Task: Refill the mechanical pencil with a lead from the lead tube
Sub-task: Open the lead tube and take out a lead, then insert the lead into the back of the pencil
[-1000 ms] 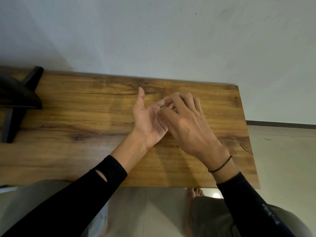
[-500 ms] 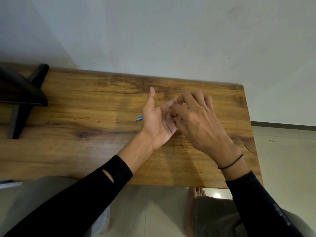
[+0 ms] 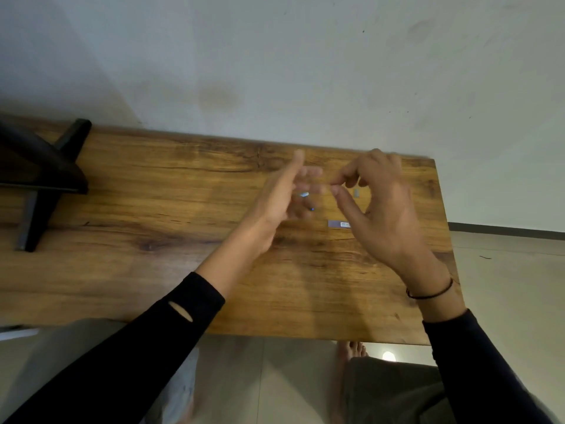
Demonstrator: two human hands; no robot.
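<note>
My left hand (image 3: 279, 195) hovers blurred over the wooden table (image 3: 153, 270), thumb pointing up, fingers curled around the blue mechanical pencil (image 3: 305, 200), of which only blue glints show. My right hand (image 3: 385, 209) is just to its right, with thumb and forefinger pinched tip to tip. The lead between them is too thin to see clearly. The flat lead tube (image 3: 338, 224) lies on the table below the gap between my hands. A small grey piece (image 3: 356, 192) rests on the table behind my right fingers.
A black stand (image 3: 46, 179) occupies the table's far left. The table's right edge (image 3: 443, 240) is close to my right hand, with tiled floor beyond. A pale wall rises behind the table. My knees and a bare foot show below the front edge.
My hands were together, right fingers working in the left palm. They have separated: the right hand drew off to the right in a pinch, and the lead tube on the table is uncovered.
</note>
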